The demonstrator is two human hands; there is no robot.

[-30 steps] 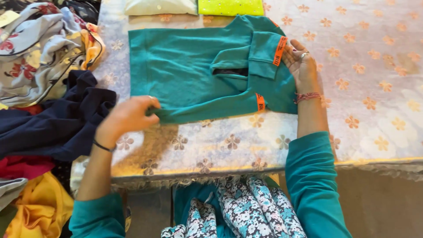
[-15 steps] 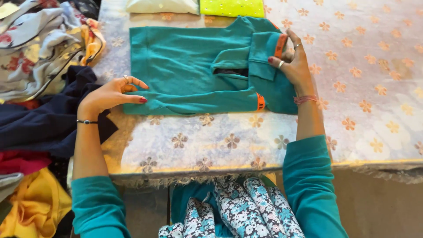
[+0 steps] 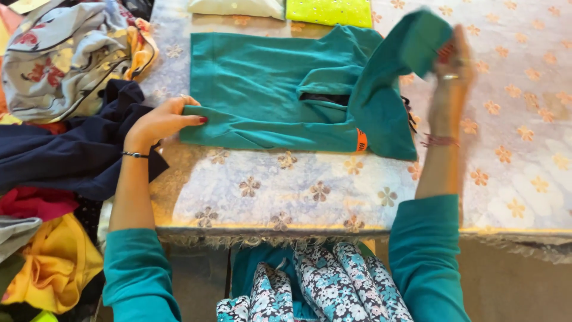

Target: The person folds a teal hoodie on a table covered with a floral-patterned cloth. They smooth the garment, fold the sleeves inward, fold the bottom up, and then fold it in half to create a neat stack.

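**Teal garment mid-fold on the bench**

Right side of the teal garment (image 3: 268,95) now lifted off the bench (image 3: 298,185), where half a second ago lying flat under the right hand. Raised flap, blurred with motion, held up in the right hand (image 3: 453,65); grip closed on the cloth, fingers pinching its top edge. Left hand (image 3: 161,122) moved in too: now pressed flat on the garment's lower left corner, fingers stretched, holding nothing, only pinning. Judged from this, a fold from the right toward the middle just starting, the left side anchored.

Garment across the middle of the bench, on a pale floral cloth (image 3: 524,137), its lower edge already doubled over.

Counted: one teal garment in hand; two folded pieces at the far edge, one cream (image 3: 238,7), one yellow-green (image 3: 328,11); one loose heap of clothes (image 3: 53,119) to the left, with navy, printed grey, red and yellow pieces, exact number unclear.
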